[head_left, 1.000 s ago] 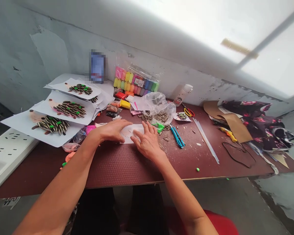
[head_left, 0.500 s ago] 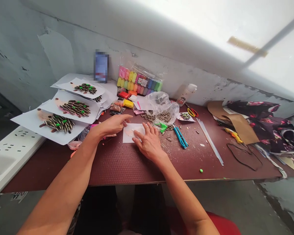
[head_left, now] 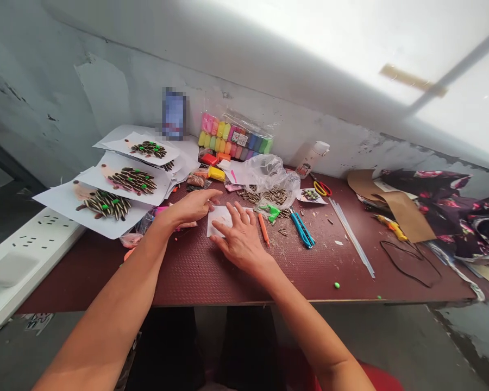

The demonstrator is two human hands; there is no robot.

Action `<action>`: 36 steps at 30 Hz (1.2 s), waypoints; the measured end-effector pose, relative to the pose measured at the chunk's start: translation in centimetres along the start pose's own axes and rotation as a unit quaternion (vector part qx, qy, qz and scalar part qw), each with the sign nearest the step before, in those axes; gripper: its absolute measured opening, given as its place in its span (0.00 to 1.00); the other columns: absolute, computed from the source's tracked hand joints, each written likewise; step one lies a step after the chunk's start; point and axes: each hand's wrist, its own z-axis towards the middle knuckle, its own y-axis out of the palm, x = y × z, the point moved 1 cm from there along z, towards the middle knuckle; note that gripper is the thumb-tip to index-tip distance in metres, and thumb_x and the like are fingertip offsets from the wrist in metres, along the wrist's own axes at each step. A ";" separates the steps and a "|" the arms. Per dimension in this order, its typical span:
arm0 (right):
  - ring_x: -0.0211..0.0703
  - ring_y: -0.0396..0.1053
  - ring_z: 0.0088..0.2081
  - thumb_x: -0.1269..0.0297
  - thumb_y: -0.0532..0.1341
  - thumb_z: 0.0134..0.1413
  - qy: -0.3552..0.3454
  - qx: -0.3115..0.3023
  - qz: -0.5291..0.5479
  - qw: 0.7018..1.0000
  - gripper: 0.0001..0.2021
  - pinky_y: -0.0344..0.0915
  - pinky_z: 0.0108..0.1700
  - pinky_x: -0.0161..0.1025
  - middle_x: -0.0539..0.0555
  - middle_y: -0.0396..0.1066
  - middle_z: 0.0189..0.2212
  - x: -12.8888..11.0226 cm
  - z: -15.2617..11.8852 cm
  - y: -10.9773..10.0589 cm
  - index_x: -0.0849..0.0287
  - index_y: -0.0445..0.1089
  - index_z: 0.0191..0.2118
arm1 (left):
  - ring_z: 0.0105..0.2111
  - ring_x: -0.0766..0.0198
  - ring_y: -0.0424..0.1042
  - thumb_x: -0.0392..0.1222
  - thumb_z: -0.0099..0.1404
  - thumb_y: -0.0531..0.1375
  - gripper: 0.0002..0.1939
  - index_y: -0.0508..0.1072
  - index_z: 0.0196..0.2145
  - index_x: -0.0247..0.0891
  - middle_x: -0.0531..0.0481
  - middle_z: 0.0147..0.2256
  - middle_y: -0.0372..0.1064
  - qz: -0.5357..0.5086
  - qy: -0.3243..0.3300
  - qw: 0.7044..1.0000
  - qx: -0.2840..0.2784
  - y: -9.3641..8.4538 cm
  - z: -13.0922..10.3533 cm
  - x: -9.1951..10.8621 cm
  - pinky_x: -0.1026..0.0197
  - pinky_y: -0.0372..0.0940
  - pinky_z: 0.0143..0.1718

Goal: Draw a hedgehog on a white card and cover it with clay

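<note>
A small white card (head_left: 215, 228) lies on the dark red table (head_left: 187, 277), with a pale pink shape on it partly covered by fingers. My right hand (head_left: 238, 233) rests over the card's right part, fingers spread. My left hand (head_left: 193, 208) is at the card's upper left, its fingers bent together near the edge; whether they pinch anything is too small to make out. An orange stick-like tool (head_left: 263, 229) lies just right of my right hand. Beyond it are striped seeds (head_left: 275, 195) under a clear plastic bag (head_left: 269, 171) and a green piece (head_left: 273, 212).
Seed-decorated sheets (head_left: 106, 225) are stacked at left beside a white power strip (head_left: 44, 239). Colourful clay packs (head_left: 234, 138) lean on the wall. A blue cutter (head_left: 302, 230), scissors (head_left: 321, 188), clear sticks (head_left: 352, 237), a bottle (head_left: 313, 158) and a yellow glue gun (head_left: 392, 227) are to the right.
My right hand has shifted slightly left over the card, and the orange tool now shows beside it. The whole view has shifted a little. My left hand keeps nearly the same pose.
</note>
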 end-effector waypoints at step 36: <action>0.61 0.42 0.73 0.47 0.55 0.68 -0.009 0.004 0.009 1.000 0.22 0.41 0.69 0.63 0.62 0.49 0.72 0.0 2.0 1.8 0.51 0.71 0.59 | 0.67 0.51 0.59 0.33 0.52 0.60 0.49 0.49 0.71 0.35 0.40 0.68 0.58 0.087 0.096 0.989 -0.071 0.5 0.1 -0.7 0.55 0.58 0.65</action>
